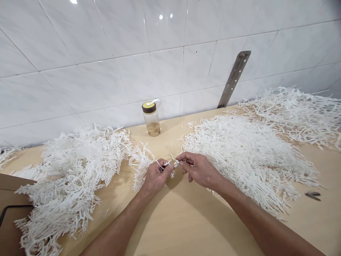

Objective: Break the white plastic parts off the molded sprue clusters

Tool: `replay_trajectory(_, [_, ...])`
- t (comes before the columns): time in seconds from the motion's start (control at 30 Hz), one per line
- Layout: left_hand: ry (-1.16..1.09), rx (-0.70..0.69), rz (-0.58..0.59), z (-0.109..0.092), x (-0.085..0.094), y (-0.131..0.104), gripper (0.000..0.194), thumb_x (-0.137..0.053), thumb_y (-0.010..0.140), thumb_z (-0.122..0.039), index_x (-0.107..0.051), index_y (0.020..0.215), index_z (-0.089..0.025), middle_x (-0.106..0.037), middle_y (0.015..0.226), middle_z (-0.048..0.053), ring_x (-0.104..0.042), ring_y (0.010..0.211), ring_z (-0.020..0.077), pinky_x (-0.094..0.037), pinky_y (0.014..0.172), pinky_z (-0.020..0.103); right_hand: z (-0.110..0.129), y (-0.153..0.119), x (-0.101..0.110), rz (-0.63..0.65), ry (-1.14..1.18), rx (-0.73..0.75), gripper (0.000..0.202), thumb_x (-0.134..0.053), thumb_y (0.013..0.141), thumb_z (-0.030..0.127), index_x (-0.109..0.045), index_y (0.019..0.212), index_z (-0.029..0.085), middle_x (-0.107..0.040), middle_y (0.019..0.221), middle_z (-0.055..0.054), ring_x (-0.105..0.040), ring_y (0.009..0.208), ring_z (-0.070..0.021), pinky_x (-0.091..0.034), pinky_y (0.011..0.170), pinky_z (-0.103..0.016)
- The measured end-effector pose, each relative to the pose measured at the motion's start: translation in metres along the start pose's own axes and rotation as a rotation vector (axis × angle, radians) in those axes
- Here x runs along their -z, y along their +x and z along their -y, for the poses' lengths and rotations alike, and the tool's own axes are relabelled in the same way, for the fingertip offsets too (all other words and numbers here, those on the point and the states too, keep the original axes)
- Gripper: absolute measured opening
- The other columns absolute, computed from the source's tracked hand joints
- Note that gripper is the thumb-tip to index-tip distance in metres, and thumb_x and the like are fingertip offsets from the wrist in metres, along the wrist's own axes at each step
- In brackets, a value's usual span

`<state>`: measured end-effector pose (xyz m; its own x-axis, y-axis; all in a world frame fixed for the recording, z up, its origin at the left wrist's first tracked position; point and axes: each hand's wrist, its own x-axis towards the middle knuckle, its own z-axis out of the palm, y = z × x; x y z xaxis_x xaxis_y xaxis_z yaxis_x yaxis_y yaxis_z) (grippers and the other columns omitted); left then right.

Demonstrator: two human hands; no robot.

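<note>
Glossy pale tiles cover the wall (165, 28) behind our wood-toned table (170, 231), where a clear bottle (151, 121) with a yellow-and-black lid stands upright. Our left hand (156, 176), in front of the bottle, is closed around a white branched sprig (151, 153), its curved stem rising out past the fingers. Our right hand (198, 169), in front and to the right of the bottle, pinches a small white piece (176, 162) between thumb and fingertips — whether it is joined to the sprig, we cannot tell.

Beside our left hand, a small white cluster (137, 165) lies in front of the bottle, and left of the bottle spreads a tangled white heap (80, 170). Right of the bottle we see a dense pile of short white pieces (239, 153) and, farther right, a looser stack of long strands (298, 110). A slotted metal strip (233, 80) leans between bottle and stack — against the wall.
</note>
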<state>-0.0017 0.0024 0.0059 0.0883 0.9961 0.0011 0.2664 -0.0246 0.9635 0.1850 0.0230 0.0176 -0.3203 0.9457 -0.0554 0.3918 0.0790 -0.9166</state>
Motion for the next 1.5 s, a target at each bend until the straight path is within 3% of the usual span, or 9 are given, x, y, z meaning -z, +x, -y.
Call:
replay_trajectory(0.13, [0.029,-0.06,-0.079,0.005,-0.002,0.001,0.034,-0.062,0.083,-0.047,-0.056,0.068,-0.017,-0.049,0.059,-0.003,-0.043,0.056,0.0105,-0.034,0.056,0.024,0.0,0.0,0.0,-0.044,-0.024,-0.022,0.02,-0.052,0.087,0.026,-0.065,0.102,0.02,-0.062,0.068,0.002,-0.057,0.044,-0.0099,-0.049,0.045,-0.023])
replay_trajectory(0.3, [0.183,-0.172,-0.198,0.01,-0.003,0.001,0.027,-0.059,0.087,-0.04,-0.057,0.071,-0.018,-0.05,0.064,-0.002,-0.047,0.062,0.0122,-0.036,0.059,0.024,0.005,-0.002,0.002,-0.1,-0.069,0.039,0.026,-0.052,0.091,0.04,-0.066,0.096,0.019,-0.063,0.07,0.001,-0.057,0.042,-0.0099,-0.05,0.049,-0.026])
replay_trajectory(0.6, [0.426,-0.409,-0.243,0.01,-0.005,-0.004,0.02,-0.056,0.091,-0.029,-0.056,0.073,-0.019,-0.052,0.069,-0.001,-0.05,0.066,0.0127,-0.038,0.064,0.025,0.011,-0.001,-0.002,-0.011,0.004,-0.006,0.022,-0.055,0.088,0.035,-0.068,0.094,0.019,-0.064,0.074,0.002,-0.057,0.042,-0.009,-0.047,0.047,-0.024])
replay_trajectory(0.73, [0.412,-0.374,-0.234,0.009,-0.005,-0.004,0.021,-0.056,0.09,-0.029,-0.055,0.072,-0.019,-0.051,0.067,-0.001,-0.05,0.064,0.0126,-0.037,0.062,0.025,0.009,-0.001,-0.004,-0.078,-0.044,0.004,0.018,-0.055,0.087,0.031,-0.067,0.092,0.02,-0.063,0.069,0.002,-0.056,0.043,-0.0101,-0.046,0.048,-0.024])
replay_trajectory(0.97, [0.253,-0.167,-0.125,0.006,-0.007,-0.005,0.028,-0.058,0.086,-0.039,-0.055,0.067,-0.019,-0.05,0.061,-0.002,-0.046,0.058,0.0124,-0.035,0.057,0.025,0.0,0.0,-0.014,-0.211,-0.36,0.256,0.017,-0.048,0.087,0.014,-0.064,0.089,0.02,-0.067,0.089,-0.004,-0.061,0.074,-0.0161,-0.046,0.068,-0.029])
replay_trajectory(1.13, [0.08,-0.046,-0.038,0.002,-0.009,-0.007,0.033,-0.06,0.084,-0.043,-0.053,0.064,-0.018,-0.046,0.057,-0.003,-0.042,0.056,0.0111,-0.033,0.055,0.024,-0.007,0.006,-0.017,-0.339,-0.579,0.206,0.016,-0.045,0.088,0.012,-0.057,0.08,0.018,-0.063,0.083,-0.007,-0.056,0.071,-0.0178,-0.041,0.065,-0.029])
replay_trajectory(1.23, [0.009,-0.03,-0.033,0.001,-0.01,-0.007,0.035,-0.062,0.082,-0.046,-0.053,0.064,-0.017,-0.044,0.056,-0.004,-0.04,0.055,0.0105,-0.033,0.055,0.024,-0.01,0.009,-0.011,-0.417,-0.533,0.132,0.012,-0.046,0.088,0.015,-0.054,0.08,0.019,-0.062,0.079,-0.005,-0.056,0.07,-0.0182,-0.041,0.064,-0.03])
replay_trajectory(1.37, [-0.029,-0.025,-0.09,0.007,-0.01,-0.004,0.035,-0.062,0.083,-0.049,-0.058,0.07,-0.016,-0.049,0.058,-0.003,-0.041,0.055,0.0102,-0.034,0.055,0.024,-0.007,0.007,-0.003,-0.406,-0.381,0.074,0.011,-0.05,0.085,0.021,-0.057,0.093,0.018,-0.063,0.078,-0.003,-0.059,0.066,-0.0169,-0.044,0.063,-0.029])
replay_trajectory(1.5, [-0.008,-0.049,-0.118,0.011,-0.01,-0.004,0.035,-0.063,0.083,-0.05,-0.06,0.073,-0.016,-0.052,0.06,-0.002,-0.045,0.056,0.0109,-0.036,0.056,0.024,0.004,0.0,0.0,-0.281,-0.19,0.06,0.025,-0.05,0.088,0.03,-0.063,0.106,0.018,-0.065,0.081,-0.004,-0.06,0.056,-0.0136,-0.048,0.054,-0.026])
